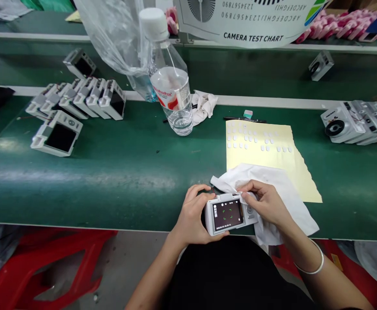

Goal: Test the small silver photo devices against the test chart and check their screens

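Observation:
Near the bench's front edge, a white digital camera (228,214) is held with its lit screen facing me. The screen shows green focus brackets and a line of text along the bottom. My left hand (193,215) grips the camera's left end, fingers above and below. Pinched between the fingers of my right hand (266,201) is part of a white cloth (281,189), at the camera's upper right corner. The rest of that cloth spreads over the bench and partly over a yellow sheet (272,150) bearing rows of small pale pieces.
A water bottle (174,86) stands behind, beside a crumpled tissue (204,105). Several white cameras (88,97) stand in a row at left, with one nearer camera (59,133); more camera bodies (346,122) are at right. A pen (244,119) lies behind the sheet. A test chart (253,21) hangs above.

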Demonstrator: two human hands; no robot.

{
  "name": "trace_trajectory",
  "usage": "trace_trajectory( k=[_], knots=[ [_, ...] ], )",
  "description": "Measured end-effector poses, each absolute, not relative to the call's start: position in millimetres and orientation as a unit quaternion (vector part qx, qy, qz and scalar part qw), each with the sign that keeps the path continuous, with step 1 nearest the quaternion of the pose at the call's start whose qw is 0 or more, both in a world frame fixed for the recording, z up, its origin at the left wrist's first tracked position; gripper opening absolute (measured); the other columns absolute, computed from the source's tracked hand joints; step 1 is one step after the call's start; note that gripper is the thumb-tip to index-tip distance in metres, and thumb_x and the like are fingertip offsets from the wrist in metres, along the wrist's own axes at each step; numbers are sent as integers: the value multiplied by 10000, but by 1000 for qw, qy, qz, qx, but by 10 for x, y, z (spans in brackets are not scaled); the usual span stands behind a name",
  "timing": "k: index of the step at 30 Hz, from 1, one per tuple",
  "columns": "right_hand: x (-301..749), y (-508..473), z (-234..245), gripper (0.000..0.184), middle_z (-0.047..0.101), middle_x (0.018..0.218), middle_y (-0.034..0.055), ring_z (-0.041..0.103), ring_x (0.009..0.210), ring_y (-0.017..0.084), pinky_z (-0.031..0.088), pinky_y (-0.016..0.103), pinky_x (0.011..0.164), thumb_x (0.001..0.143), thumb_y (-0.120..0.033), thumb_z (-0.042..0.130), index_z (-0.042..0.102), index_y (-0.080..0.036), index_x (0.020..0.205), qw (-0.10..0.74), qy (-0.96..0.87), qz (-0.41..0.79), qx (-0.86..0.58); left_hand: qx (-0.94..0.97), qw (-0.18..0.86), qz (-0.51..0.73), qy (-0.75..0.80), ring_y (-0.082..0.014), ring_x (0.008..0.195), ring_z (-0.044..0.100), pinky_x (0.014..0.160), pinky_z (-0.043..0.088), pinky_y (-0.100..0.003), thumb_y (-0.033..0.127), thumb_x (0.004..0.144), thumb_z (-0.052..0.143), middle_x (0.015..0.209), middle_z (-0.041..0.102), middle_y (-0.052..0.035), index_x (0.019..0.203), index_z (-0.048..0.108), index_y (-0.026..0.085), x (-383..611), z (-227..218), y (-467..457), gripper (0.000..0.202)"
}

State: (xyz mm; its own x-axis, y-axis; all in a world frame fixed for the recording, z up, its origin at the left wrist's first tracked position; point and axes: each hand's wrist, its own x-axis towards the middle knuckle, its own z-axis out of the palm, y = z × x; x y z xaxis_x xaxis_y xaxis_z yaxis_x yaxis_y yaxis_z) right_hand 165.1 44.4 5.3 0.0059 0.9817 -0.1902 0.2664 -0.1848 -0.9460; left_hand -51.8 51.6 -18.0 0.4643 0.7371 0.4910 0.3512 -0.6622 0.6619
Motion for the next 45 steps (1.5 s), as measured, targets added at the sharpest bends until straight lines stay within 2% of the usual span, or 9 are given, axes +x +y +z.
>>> trace_trajectory(
  k=[5,7,10,13,22,34,39,45],
  knots=[
    [1708,427,1,143,683,645,28,636,586,167,477,279,554,758,-335,596,565,-208,698,400,-485,490,-604,826,228,396,330,-341,1034,611,855,505,-500,517,611,758,974,637,-113,1100,519,196,-510,-178,521,632],
    [1728,409,20,166,712,714,46,668,660,189,501,297,597,750,-362,615,579,-207,703,394,-493,500,-593,824,228,400,330,-339,1030,611,857,505,-500,517,607,761,960,638,-106,1102,518,198,-509,-182,523,637],
    [1711,383,60,128,749,915,69,690,884,237,515,368,786,723,-326,663,652,-206,767,372,-515,505,-585,823,230,403,329,-332,1023,610,864,506,-499,518,607,768,953,638,-102,1100,516,196,-510,-185,521,640],
    [1652,378,81,119,748,917,67,682,896,250,491,413,846,722,-294,666,677,-207,802,359,-522,494,-595,820,234,403,334,-323,1022,609,856,512,-484,512,619,763,971,635,-108,1094,512,192,-513,-183,516,625],
    [1583,418,74,30,755,833,57,701,880,236,512,400,855,664,-229,614,632,-208,673,377,-503,499,-596,822,233,391,344,-326,1014,617,863,493,-484,521,602,762,993,635,-109,1105,524,204,-515,-173,514,641],
    [1596,408,86,40,742,840,65,694,918,255,491,452,907,643,-222,669,632,-210,651,391,-476,530,-583,821,234,408,325,-318,1004,615,862,497,-486,509,602,774,976,645,-104,1096,519,199,-507,-164,524,636],
    [1610,417,64,49,743,850,64,690,954,256,473,434,926,633,-215,686,638,-208,645,400,-455,545,-580,820,234,405,329,-322,1010,612,863,503,-489,503,589,787,992,643,-112,1093,526,194,-515,-170,525,646],
    [1680,409,5,139,752,870,83,710,873,246,517,362,752,675,-320,650,564,-216,643,424,-415,570,-569,820,243,396,335,-323,1025,603,869,503,-488,494,597,784,1012,636,-122,1097,542,179,-522,-181,523,639]
  ],
)
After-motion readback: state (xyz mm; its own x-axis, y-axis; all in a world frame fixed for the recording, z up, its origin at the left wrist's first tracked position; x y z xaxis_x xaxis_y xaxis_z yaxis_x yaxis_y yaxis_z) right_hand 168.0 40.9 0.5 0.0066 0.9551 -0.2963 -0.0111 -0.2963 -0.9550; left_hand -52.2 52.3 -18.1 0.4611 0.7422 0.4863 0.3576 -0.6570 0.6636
